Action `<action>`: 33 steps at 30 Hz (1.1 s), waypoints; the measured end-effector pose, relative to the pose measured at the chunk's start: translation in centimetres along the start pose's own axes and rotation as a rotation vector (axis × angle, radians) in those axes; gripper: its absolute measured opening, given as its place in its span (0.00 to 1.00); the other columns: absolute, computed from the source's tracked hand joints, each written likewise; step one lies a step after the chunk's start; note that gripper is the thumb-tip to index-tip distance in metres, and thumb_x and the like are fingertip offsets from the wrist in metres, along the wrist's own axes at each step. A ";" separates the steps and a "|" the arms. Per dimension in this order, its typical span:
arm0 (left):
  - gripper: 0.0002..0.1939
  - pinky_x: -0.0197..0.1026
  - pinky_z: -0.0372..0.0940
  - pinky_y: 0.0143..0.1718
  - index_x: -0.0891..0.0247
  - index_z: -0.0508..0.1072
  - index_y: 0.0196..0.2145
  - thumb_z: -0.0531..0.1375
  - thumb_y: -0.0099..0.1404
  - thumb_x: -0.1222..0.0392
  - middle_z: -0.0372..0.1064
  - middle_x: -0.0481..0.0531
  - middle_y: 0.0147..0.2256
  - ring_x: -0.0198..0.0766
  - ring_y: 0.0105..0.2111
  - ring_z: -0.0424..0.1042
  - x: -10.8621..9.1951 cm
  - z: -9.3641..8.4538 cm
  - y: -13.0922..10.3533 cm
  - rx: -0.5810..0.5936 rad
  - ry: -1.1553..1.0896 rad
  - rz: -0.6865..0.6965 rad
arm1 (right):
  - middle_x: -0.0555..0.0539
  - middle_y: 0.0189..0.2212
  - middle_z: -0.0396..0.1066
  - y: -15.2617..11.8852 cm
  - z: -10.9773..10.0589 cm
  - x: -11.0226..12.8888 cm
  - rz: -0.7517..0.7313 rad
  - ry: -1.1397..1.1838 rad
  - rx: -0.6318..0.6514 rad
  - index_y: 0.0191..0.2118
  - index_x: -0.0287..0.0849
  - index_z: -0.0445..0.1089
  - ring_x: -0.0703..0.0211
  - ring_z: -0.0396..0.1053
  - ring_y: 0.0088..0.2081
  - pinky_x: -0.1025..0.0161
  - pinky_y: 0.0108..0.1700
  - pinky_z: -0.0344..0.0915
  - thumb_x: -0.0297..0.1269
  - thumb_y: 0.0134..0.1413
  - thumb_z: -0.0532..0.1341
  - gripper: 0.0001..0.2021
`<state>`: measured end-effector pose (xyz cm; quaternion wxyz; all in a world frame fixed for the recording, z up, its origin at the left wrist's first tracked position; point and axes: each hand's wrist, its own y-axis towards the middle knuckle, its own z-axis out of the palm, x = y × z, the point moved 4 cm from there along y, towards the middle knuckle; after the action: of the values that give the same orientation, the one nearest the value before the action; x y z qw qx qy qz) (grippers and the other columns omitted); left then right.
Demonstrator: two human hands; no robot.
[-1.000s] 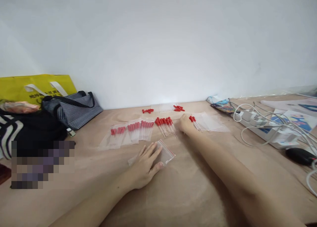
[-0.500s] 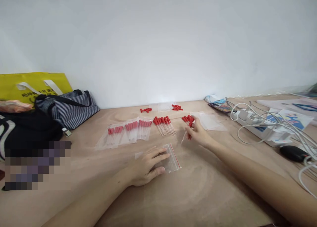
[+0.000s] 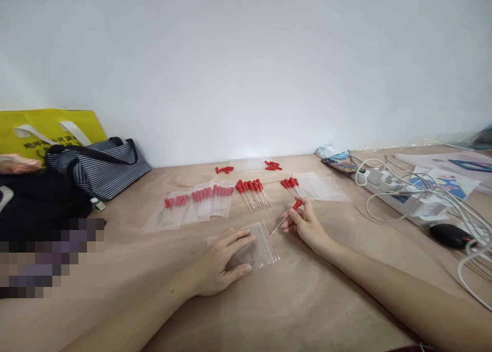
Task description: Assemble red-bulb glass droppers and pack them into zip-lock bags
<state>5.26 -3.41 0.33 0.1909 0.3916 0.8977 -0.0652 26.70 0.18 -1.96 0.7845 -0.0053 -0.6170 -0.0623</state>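
Observation:
My left hand (image 3: 226, 262) lies with fingers outstretched on a clear zip bag (image 3: 263, 252) with a red strip along its right edge. Pinched in my right hand (image 3: 303, 224) is a dropper (image 3: 297, 205) with a red bulb and thin clear tube. Its tip points down-left, close to the bag's red edge. Behind my right hand lie several droppers (image 3: 290, 183) side by side. A larger group of red-bulbed droppers (image 3: 251, 188) rests left of them. Farther left, bags filled with droppers (image 3: 202, 195) overlap in a row.
Loose red bulbs (image 3: 224, 169) lie near the wall, with more red bulbs (image 3: 272, 165) to their right. Flat clear bags (image 3: 325, 187) are at right, before a power strip (image 3: 407, 201) with tangled cables and a black mouse (image 3: 451, 236). A striped bag (image 3: 103, 167) stands left.
My right hand has come nearer from the dropper group, bringing one dropper toward the bag's red edge. My left hand stays on the bag; the view has shifted slightly.

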 end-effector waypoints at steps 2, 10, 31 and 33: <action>0.26 0.54 0.49 0.55 0.54 0.52 0.56 0.50 0.62 0.49 0.48 0.52 0.58 0.46 0.57 0.48 0.0 0.0 0.1 -0.001 -0.007 -0.006 | 0.56 0.24 0.64 -0.2 0.2 0.0 0.026 0.029 0.002 0.44 0.46 0.46 0.66 0.65 0.20 0.67 0.22 0.64 0.45 0.41 0.60 0.27; 0.26 0.55 0.48 0.55 0.53 0.52 0.57 0.51 0.62 0.49 0.48 0.51 0.58 0.48 0.57 0.47 -0.3 -0.2 0.0 0.005 -0.025 -0.025 | 0.54 0.24 0.67 -1.2 0.8 0.2 0.120 0.138 0.027 0.40 0.46 0.48 0.65 0.68 0.22 0.65 0.26 0.64 0.46 0.39 0.61 0.25; 0.27 0.54 0.50 0.54 0.58 0.54 0.56 0.54 0.60 0.53 0.52 0.54 0.57 0.47 0.57 0.50 -1.0 -0.2 0.5 -0.029 -0.059 -0.007 | 0.55 0.18 0.62 -2.6 3.0 -0.1 0.106 -0.335 0.515 0.24 0.39 0.65 0.71 0.56 0.20 0.70 0.23 0.53 0.43 0.34 0.67 0.14; 0.27 0.54 0.49 0.55 0.58 0.54 0.56 0.54 0.60 0.53 0.52 0.55 0.57 0.47 0.57 0.50 -1.0 -0.2 0.5 -0.035 -0.052 0.001 | 0.55 0.17 0.63 -3.0 3.3 -0.3 0.214 -0.258 0.507 0.24 0.39 0.63 0.71 0.59 0.18 0.70 0.22 0.55 0.45 0.33 0.67 0.16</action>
<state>6.23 -3.69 0.89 0.2208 0.3868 0.8933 -0.0596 23.08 -2.43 -1.69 0.6780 0.1179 -0.7034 0.1782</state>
